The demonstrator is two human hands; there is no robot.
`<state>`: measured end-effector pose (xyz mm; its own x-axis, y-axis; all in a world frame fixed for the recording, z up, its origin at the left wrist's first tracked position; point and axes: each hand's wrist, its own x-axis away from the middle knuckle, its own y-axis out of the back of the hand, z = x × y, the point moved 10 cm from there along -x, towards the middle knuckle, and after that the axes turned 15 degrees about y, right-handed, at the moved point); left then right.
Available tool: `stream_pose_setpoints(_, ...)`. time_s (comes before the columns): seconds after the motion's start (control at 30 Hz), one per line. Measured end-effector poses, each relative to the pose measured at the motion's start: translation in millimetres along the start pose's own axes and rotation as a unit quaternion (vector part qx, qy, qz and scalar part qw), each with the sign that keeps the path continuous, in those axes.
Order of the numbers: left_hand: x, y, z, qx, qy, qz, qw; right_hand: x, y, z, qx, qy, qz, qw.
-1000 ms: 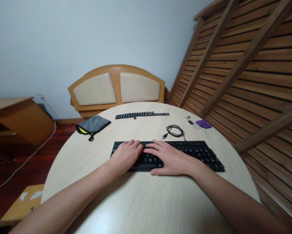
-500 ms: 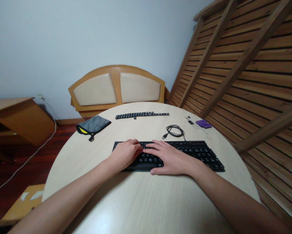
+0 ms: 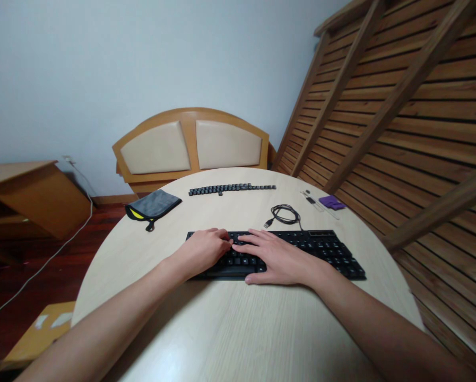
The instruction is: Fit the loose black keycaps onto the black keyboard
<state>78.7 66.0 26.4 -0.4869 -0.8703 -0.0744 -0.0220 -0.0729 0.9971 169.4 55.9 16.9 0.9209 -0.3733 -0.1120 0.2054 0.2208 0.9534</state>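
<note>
A black keyboard (image 3: pixel 329 254) lies flat on the round table (image 3: pixel 238 329), in front of me. My left hand (image 3: pixel 206 249) rests over its left half, fingers curled and pinched together at the keys; whatever is between the fingertips is hidden. On the keyboard's middle lies my right hand (image 3: pixel 275 257), fingers spread, thumb at the front edge, holding nothing. Its fingertips are close to those of my left hand. Beyond the keyboard, rows of loose black keycaps (image 3: pixel 230 188) are lined up, with a single keycap (image 3: pixel 221 193) just in front of them.
The keyboard's coiled USB cable (image 3: pixel 285 214) lies behind it. At the left is a grey cloth with yellow lining (image 3: pixel 154 204). A purple cloth (image 3: pixel 331 202) and small thin tools (image 3: pixel 311 200) are at the right. A padded headboard (image 3: pixel 190 140) stands behind the table.
My left hand has shifted very slightly at the keys, its fingers still pinched. My right hand and the keyboard stay where they were.
</note>
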Motion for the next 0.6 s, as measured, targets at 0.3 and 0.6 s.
stream_pose_setpoints(0.3, 4.0, 5.6, 4.1, 0.040, -0.029, 0.006, 0.999, -0.5, 0.6, 0.5, 0.020, 0.003, -0.006, 1.000)
stream_pose_setpoints(0.6, 5.7, 5.1, 1.5, 0.050, -0.027, 0.003, 0.998, -1.7, 1.0, 3.7, 0.053, 0.008, -0.009, 0.999)
